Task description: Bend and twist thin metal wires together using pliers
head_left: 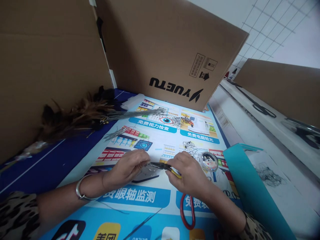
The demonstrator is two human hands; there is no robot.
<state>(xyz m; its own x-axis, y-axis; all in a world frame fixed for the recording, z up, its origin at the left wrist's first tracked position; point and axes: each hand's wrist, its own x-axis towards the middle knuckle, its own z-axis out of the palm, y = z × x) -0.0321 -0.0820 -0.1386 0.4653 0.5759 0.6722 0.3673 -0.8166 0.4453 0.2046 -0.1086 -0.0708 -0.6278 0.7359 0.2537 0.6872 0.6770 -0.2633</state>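
My right hand (pixel 186 171) is closed around the yellow handles of a pair of needle-nose pliers (pixel 160 165), its dark jaws pointing left. At the jaw tips, the fingers of my left hand (pixel 131 166) are pinched together; whatever they hold is too small or hidden to make out. A silver bangle (pixel 78 189) circles my left wrist. Just below my right hand lies a red handle loop (pixel 187 216), the rest of that tool hidden. Thin dark strands (pixel 145 221) lie near the front. Beyond my right hand sits a round clear-rimmed disc (pixel 209 161) beside tangled wire (pixel 191 148).
A bundle of straight wires (pixel 140 114) and a shorter bunch (pixel 116 134) lie further back. Brown and black feathers (pixel 77 115) are at left. Cardboard panels (pixel 162 43) wall the back and left. A teal box (pixel 240 166) stands at right, near another wire tangle (pixel 270 175).
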